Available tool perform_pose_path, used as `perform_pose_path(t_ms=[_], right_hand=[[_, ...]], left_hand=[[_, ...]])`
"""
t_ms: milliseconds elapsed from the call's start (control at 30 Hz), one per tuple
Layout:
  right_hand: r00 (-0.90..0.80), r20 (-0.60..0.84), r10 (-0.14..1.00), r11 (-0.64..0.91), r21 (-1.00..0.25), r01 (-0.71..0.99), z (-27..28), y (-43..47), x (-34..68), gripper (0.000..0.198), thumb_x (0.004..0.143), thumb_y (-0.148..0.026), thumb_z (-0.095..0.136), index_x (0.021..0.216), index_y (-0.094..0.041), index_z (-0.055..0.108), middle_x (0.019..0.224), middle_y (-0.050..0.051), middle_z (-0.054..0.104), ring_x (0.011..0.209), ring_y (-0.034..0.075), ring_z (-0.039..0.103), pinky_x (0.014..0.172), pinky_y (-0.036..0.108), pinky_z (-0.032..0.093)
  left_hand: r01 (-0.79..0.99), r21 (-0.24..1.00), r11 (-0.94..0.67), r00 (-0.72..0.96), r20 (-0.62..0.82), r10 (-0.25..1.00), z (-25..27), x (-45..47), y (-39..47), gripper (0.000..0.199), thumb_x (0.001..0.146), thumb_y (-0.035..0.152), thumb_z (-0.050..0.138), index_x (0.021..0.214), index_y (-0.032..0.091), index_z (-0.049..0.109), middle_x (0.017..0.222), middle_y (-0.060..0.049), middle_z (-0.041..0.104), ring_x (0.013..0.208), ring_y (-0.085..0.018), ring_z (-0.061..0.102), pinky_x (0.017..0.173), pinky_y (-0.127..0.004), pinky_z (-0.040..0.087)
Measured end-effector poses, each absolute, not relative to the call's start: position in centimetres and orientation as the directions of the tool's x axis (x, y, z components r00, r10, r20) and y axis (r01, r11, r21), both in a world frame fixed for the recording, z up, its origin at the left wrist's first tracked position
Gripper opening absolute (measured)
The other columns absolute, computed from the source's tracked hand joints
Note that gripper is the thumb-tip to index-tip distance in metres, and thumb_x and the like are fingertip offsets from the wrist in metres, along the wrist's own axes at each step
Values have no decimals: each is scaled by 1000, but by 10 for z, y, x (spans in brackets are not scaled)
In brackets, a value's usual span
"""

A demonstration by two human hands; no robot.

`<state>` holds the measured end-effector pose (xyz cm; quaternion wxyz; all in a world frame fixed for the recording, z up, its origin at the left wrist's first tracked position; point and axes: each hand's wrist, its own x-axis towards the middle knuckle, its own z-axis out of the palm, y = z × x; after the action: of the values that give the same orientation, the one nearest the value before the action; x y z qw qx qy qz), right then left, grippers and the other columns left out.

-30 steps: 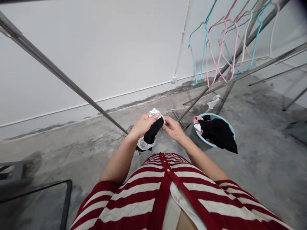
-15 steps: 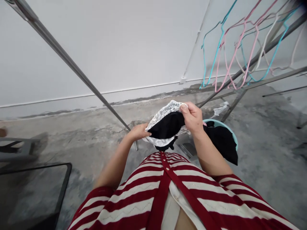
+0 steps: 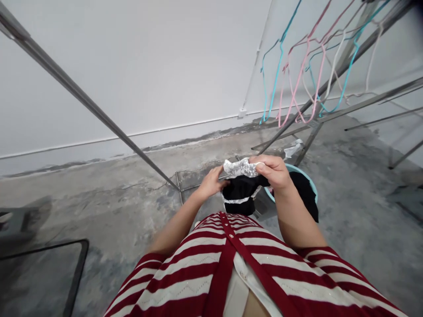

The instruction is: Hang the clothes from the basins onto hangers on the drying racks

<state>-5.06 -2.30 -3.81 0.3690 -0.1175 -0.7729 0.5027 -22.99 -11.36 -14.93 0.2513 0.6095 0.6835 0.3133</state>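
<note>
A black garment with white lace trim point(image 3: 243, 187) hangs between my two hands, in front of my striped top. My right hand point(image 3: 276, 171) pinches the white lace edge at its upper right corner. On the other side, my left hand point(image 3: 212, 181) has its fingers closed at the garment's left edge. The lace is bunched along the top, and the black cloth drops below it with a thin white band across. Its exact kind I cannot make out. Beyond my right forearm, black clothes point(image 3: 303, 193) lie in a light blue basin point(image 3: 312, 180) on the floor.
Blue, pink and white hangers point(image 3: 306, 83) hang from a metal rack point(image 3: 350, 66) at the upper right. A metal pole point(image 3: 99, 119) slants down on the left. A black frame point(image 3: 79, 268) stands at lower left, and a white wall point(image 3: 148, 61) rises behind.
The lace edge, spread wide before, is now bunched and narrower. My left hand has moved right, closer to my right hand. The view has shifted, with hangers and basin further left.
</note>
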Motion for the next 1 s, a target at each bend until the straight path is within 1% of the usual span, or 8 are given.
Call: perform_pose_path(t_ms=[133, 333, 467, 600, 700, 833, 900, 1000], right_hand=[[-597, 451, 663, 505, -859, -89, -43, -17, -35, 34, 82, -48, 56, 67, -18, 62, 62, 0, 55, 58, 12, 49, 58, 26, 42], [-397, 388, 832, 505, -825, 252, -68, -3, -14, 32, 86, -44, 50, 73, -17, 61, 68, 0, 56, 66, 12, 52, 65, 24, 44], [-593, 388, 706, 659, -668, 347, -98, -9, -13, 33, 81, -42, 56, 105, -20, 62, 99, 6, 61, 90, 18, 59, 81, 31, 47], [-775, 256, 578, 766, -497, 407, -126, -17, -18, 30, 80, -28, 57, 109, -26, 62, 102, 6, 58, 82, 16, 60, 69, 26, 49], [-689, 383, 615, 781, -417, 465, -127, -13, -20, 31, 82, -16, 47, 108, -23, 63, 104, 9, 57, 89, 18, 58, 74, 28, 49], [-572, 626, 531, 844, -327, 426, -112, -12, -23, 46, 79, -11, 44, 123, -17, 55, 132, 16, 45, 121, 26, 44, 98, 42, 41], [-625, 561, 542, 840, -332, 430, -110, -15, -26, 52, 76, -7, 44, 126, -17, 53, 133, 15, 46, 121, 26, 44, 98, 43, 41], [-730, 369, 575, 811, -374, 449, -112, -20, -32, 47, 71, -3, 41, 111, -17, 61, 112, 12, 61, 106, 24, 54, 89, 41, 46]], left_hand=[[699, 676, 232, -254, -68, 965, -153, -228, -109, 30, 79, 20, 53, 107, 20, 66, 98, -9, 72, 96, -26, 65, 83, -32, 48], [660, 677, 326, -586, 192, 787, -117, -258, -127, 42, 87, 23, 41, 128, 23, 53, 118, -5, 66, 108, -21, 61, 92, -29, 45], [717, 640, 278, -611, 384, 692, -95, -264, -140, 51, 81, 16, 45, 131, 26, 51, 128, -2, 60, 109, -19, 61, 93, -28, 46], [835, 518, 184, -497, 570, 654, -94, -268, -151, 49, 77, 9, 42, 120, 23, 61, 114, -3, 68, 104, -17, 63, 92, -26, 47], [902, 405, 148, -405, 679, 612, -93, -273, -162, 41, 79, 9, 42, 109, 21, 67, 94, -4, 69, 89, -16, 65, 83, -25, 49], [895, 387, 222, -444, 716, 539, -89, -276, -176, 37, 81, 11, 44, 111, 17, 65, 106, -11, 62, 94, -18, 61, 81, -27, 48], [885, 416, 208, -457, 699, 550, -89, -278, -180, 39, 82, 11, 42, 114, 16, 62, 108, -11, 61, 99, -20, 59, 85, -29, 47], [884, 451, 120, -440, 719, 538, -89, -283, -184, 37, 83, 11, 40, 113, 17, 61, 102, -9, 64, 98, -19, 59, 89, -30, 46]])
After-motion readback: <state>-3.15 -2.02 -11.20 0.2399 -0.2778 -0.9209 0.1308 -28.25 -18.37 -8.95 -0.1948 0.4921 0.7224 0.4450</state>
